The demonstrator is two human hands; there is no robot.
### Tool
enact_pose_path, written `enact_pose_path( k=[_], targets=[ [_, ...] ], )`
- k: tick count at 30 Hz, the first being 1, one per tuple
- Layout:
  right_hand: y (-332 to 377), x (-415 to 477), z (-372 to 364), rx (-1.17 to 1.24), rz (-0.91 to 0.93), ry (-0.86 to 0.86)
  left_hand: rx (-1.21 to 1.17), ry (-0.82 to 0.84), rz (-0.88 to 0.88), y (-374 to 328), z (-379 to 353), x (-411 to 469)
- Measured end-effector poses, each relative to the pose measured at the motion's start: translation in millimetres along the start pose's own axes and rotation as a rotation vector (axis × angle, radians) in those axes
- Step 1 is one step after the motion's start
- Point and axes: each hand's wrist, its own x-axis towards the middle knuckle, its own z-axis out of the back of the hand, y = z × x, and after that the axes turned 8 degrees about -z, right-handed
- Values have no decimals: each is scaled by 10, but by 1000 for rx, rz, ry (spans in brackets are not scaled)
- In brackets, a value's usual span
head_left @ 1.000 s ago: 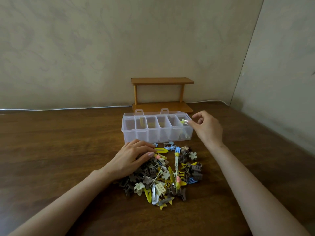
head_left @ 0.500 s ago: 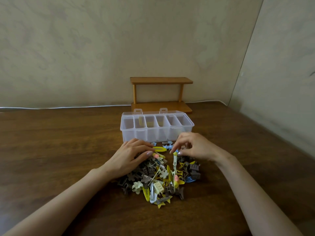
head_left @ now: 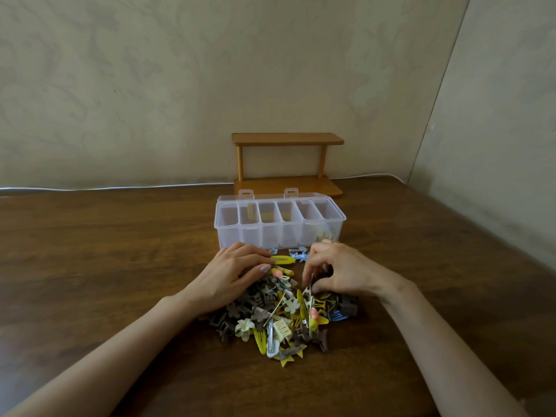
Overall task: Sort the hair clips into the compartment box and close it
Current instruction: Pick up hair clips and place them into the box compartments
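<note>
Both forearms reach in from the near edge of the table (head_left: 90, 266). The left hand (head_left: 231, 275) lies palm down on the left side of the heap of hair clips (head_left: 279, 320), its fingers relaxed and loosely spread, gripping nothing. The right hand (head_left: 340, 272) is arched over the heap's far right side, fingers curled downward, thumb and fingertips pinching a slim clip (head_left: 310, 286) at the top of the pile.

The heap sits on the dark wooden table just in front of the clear plastic box (head_left: 279, 233), whose lid is open and folded back behind it. A yellow clip (head_left: 251, 212) stands in the second compartment from the left, and a few clips show faintly in the rightmost one. Behind the box stands a small wooden shelf (head_left: 287, 139) against a beige patterned wall (head_left: 150, 85). A white cable (head_left: 120, 188) runs along the table's far edge.
</note>
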Motion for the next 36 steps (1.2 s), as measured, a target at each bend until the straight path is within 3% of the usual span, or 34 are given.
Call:
enact_pose_path(
  k=[7,10,17,22,24,29,36],
  targets=[
    [-106,-62,77,568,17,-244,-18,-12,-3,-4,-6,-3],
    [-147,-59,89,702,0,-314,-18,-13,-6,1,-10,0],
    [-194,-8,57,648,-92,-364,-18,-12,-13,-4,10,0],
    [-173,-7,40,548,-111,-353,-87,-173,-14,-182,137,189],
    [-172,-10,40,534,-125,-368,-21,-105,-14,-314,164,322],
    [-183,-48,41,501,-139,-397,244,270,107,-461,32,572],
    [-241,-33,32,488,-185,-513,249,310,154,-493,-26,576]
  ],
)
